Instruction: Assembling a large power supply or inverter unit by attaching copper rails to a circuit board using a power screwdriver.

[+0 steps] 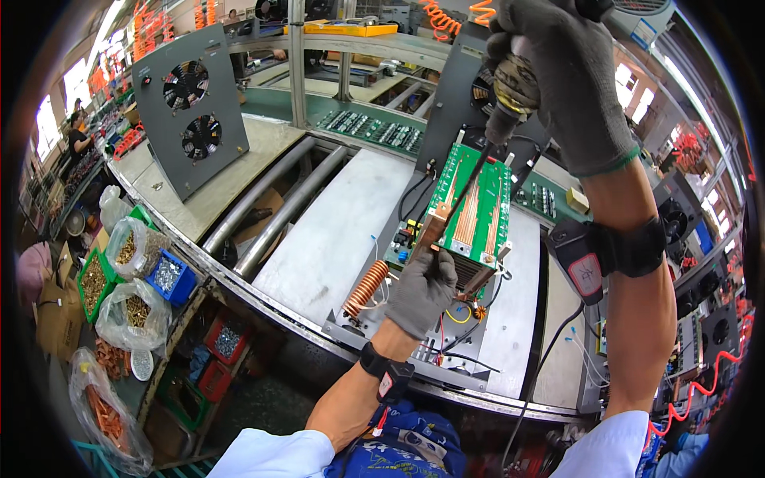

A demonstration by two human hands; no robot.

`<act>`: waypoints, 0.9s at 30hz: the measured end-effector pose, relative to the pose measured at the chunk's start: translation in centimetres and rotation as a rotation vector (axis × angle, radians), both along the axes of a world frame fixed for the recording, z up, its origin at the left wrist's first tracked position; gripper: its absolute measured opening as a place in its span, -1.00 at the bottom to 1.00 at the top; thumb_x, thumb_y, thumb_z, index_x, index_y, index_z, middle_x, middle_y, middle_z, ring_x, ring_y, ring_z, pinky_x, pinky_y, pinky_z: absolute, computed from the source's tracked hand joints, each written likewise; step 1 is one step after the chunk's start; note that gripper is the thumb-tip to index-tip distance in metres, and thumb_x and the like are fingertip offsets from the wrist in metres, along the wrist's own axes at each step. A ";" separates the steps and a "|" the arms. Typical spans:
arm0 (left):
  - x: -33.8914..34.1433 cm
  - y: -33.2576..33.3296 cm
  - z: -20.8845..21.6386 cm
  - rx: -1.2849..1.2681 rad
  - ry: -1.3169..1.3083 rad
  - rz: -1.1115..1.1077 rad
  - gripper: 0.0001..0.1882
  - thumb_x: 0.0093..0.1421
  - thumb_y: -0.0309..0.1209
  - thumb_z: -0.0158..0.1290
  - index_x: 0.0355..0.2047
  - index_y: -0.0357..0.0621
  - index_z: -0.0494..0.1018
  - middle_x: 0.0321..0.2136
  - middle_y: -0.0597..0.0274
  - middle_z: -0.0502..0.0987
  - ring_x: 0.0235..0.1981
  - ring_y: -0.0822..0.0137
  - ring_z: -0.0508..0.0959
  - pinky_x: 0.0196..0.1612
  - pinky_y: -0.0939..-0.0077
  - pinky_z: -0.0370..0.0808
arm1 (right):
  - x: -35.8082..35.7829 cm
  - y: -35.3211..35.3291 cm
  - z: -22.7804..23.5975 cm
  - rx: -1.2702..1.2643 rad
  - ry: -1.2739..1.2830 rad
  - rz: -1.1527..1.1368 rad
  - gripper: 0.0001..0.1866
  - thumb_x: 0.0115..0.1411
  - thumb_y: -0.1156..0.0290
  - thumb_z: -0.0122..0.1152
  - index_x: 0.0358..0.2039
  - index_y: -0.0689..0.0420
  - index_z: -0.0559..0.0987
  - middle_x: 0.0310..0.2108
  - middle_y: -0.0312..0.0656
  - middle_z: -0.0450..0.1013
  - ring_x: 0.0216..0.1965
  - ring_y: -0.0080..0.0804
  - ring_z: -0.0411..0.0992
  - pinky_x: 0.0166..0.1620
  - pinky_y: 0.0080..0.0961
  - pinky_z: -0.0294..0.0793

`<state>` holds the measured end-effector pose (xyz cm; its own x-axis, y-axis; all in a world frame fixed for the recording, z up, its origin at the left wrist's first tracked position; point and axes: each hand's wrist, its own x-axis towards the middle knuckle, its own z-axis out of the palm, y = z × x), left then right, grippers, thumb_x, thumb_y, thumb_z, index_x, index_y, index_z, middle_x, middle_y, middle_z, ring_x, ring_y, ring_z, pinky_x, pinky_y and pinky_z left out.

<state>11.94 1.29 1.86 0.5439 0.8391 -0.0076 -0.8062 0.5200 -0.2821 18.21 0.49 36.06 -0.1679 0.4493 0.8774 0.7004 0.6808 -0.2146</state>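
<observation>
My right hand (578, 95), in a grey knit glove, is wrapped round a power screwdriver (510, 99) held high on the right. Its long thin bit slants down to a copper bar (431, 231) at the near left corner of a green circuit board (470, 203). My left hand (422, 296), gloved the same way, has its fingers closed at the near end of that bar, just below the bit. What lies between those fingertips is partly hidden. Left of the hand is a copper coil (366, 288). The board sits on a finned metal block in a grey chassis.
Left of the bench stand bags of brass fittings (137, 309), a blue bin (171, 276) and a green bin (94, 284). A grey fan panel (191, 111) stands upright beyond metal rollers (291, 209). A black cable (550, 342) hangs on the right.
</observation>
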 end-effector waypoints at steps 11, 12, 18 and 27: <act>-0.7 -1.0 2.6 0.044 0.064 0.046 -0.78 0.44 -0.43 0.00 -0.04 -0.34 0.48 -0.23 0.07 0.58 -0.19 0.24 0.63 -0.16 0.41 0.67 | 1.9 3.0 1.1 0.336 -0.473 -0.158 -0.98 0.14 0.56 0.22 -0.43 0.20 0.59 -0.51 -0.11 0.55 -0.42 -0.30 0.63 -0.40 -0.42 0.62; -1.0 -1.4 3.1 0.097 0.148 0.072 -0.74 0.48 -0.39 -0.06 -0.02 -0.33 0.48 -0.20 0.07 0.59 -0.16 0.24 0.63 -0.13 0.41 0.66 | 2.2 3.3 1.4 0.439 -0.582 -0.342 -0.98 0.15 0.56 0.25 -0.39 0.18 0.61 -0.51 -0.17 0.56 -0.44 -0.33 0.62 -0.41 -0.42 0.62; -2.4 -1.7 5.1 0.201 0.364 0.084 -0.60 0.52 -0.17 -0.10 0.04 -0.31 0.42 -0.17 0.04 0.56 -0.12 0.23 0.61 -0.07 0.41 0.67 | 2.1 4.6 1.7 0.419 -0.655 -0.643 -0.97 0.18 0.53 0.29 -0.40 0.13 0.66 -0.55 -0.23 0.58 -0.47 -0.33 0.62 -0.46 -0.38 0.57; -2.3 -0.7 4.5 0.193 0.424 0.106 -0.47 0.42 -0.05 0.07 0.08 -0.32 0.34 -0.10 0.05 0.45 -0.12 0.20 0.57 -0.04 0.33 0.67 | 1.3 3.5 2.1 0.297 -0.688 -0.580 -0.87 0.29 0.42 0.28 -0.34 0.12 0.75 -0.45 -0.19 0.65 -0.36 -0.25 0.66 -0.40 -0.33 0.61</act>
